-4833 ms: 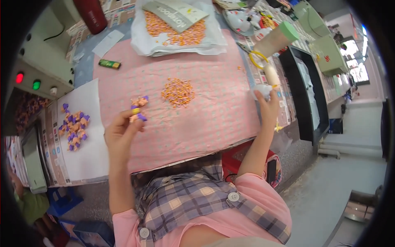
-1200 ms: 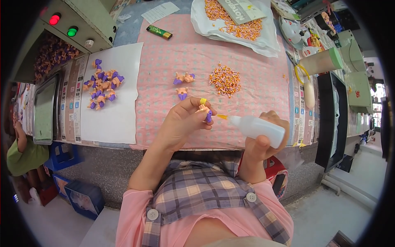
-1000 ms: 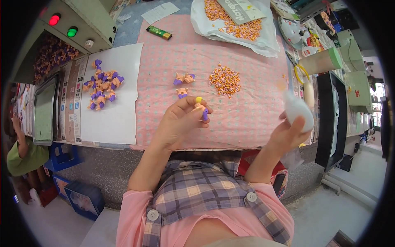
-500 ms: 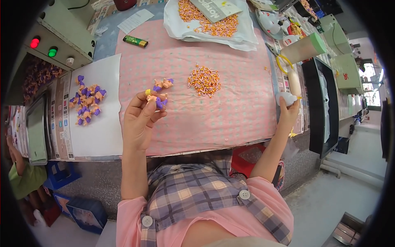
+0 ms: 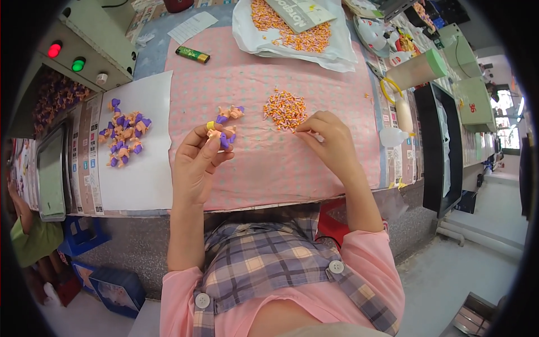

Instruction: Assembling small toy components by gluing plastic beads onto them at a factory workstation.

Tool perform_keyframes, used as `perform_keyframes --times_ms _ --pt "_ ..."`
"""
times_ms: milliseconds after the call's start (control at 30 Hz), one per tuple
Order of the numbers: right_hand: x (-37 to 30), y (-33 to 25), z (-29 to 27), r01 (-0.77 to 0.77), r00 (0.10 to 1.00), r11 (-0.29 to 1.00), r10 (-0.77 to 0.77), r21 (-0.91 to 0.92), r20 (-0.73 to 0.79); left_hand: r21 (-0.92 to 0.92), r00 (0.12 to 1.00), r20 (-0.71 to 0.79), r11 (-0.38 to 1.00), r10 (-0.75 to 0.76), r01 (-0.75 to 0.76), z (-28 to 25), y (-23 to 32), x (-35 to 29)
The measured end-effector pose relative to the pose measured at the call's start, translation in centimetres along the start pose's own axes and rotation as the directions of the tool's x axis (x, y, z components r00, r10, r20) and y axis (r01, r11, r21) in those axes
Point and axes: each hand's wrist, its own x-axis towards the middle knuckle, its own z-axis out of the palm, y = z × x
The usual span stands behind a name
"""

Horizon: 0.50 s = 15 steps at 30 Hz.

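My left hand [image 5: 195, 160], a yellow band on one finger, pinches a small peach-and-purple plastic figure [image 5: 225, 140] above the pink cloth. Just beyond its fingertips, more figure pieces [image 5: 229, 113] in the same colours lie on the cloth. My right hand [image 5: 331, 140] reaches the near right edge of a pile of tiny orange, yellow and pink pieces [image 5: 283, 108]. Its thumb and forefinger are pressed together there; whatever is between them is too small to make out. At the right, a white squeeze bottle [image 5: 393, 136] lies on its side.
A white sheet [image 5: 140, 182] at left carries a cluster of figures [image 5: 124, 132]. At the back are a green lighter-like tube [image 5: 192, 54] and a white bag [image 5: 348, 59] of tiny pieces under a notebook [image 5: 300, 16]. A black tray [image 5: 429, 163] and lidded jar [image 5: 418, 68] stand right.
My right hand has let go of the white squeeze bottle and moved left to the pile of tiny pieces. My left hand still holds the figure. The whole view has shifted slightly.
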Motion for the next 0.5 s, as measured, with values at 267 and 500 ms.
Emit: perform_keyframes --times_ms 267,500 --pt "0.1 0.2 1.5 0.018 0.997 0.974 -0.001 -0.225 0.073 0.002 1.000 0.016 1.000 -0.027 0.027 0.8 0.0 -0.1" --pt "-0.8 -3.0 0.3 -0.053 0.998 0.974 0.059 0.220 -0.018 0.038 0.995 0.081 0.998 -0.060 0.057 2.3 -1.6 -0.6"
